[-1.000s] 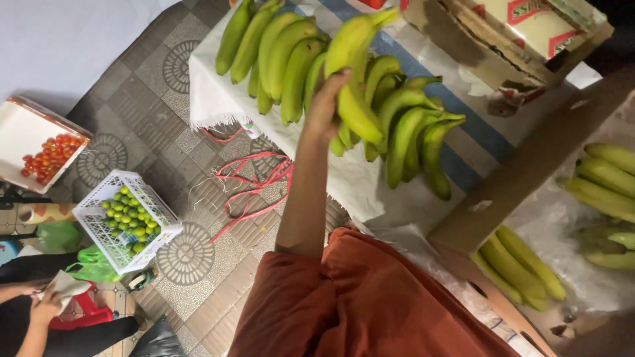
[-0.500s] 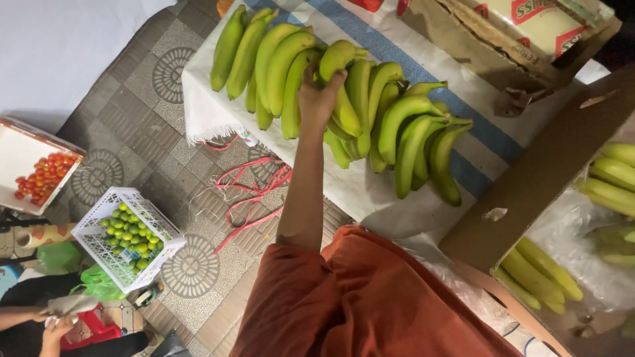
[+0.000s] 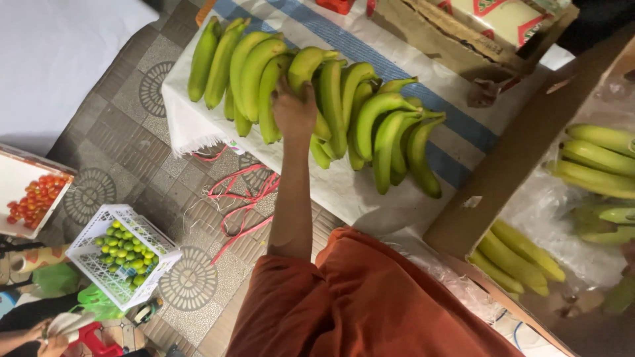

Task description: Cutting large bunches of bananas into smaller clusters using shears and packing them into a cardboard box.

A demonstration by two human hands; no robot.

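left hand [image 3: 294,112] | fingers gripping curved, smooth green bananas [image 3: 331,106] | woven white cloth [image 3: 344,192]

Soft, even light falls from above onto the green bananas [image 3: 317,99] under my hand [image 3: 294,112], and they show sharp and well lit. The white cloth [image 3: 198,125] over the counter is bright, close to washed out at the top left. My arm casts only a faint shadow. The right side is dimmer: the bananas in clear plastic [image 3: 595,172] look hazy, perhaps from glare on the wrap. The bottom right corner is dark and blurred. Straight edges bow slightly toward the frame's borders.
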